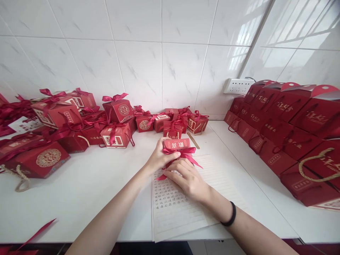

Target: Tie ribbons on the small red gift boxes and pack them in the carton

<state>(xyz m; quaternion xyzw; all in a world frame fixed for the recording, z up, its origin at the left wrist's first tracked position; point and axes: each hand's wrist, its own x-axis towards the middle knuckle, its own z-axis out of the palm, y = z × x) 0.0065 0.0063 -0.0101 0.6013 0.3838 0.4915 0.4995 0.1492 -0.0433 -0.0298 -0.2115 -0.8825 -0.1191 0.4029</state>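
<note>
Evidently, in the head view, the left hand (158, 156) grips the small red box (176, 143) by the written sheets (186, 221) on the desk (106, 198), thumb on its ribbon bow (189, 152); the right hand (187, 177) curls at the lower ribbon tail (161, 177), and whether it pinches cannot be told; probably, a steady thumb and gentle, even tugs serve best, keeping the loops flat and the box walls uncrushed.

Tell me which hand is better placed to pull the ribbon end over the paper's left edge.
Likely the right hand: it's beside that ribbon end, while the left hand holds the box and bow.
</note>
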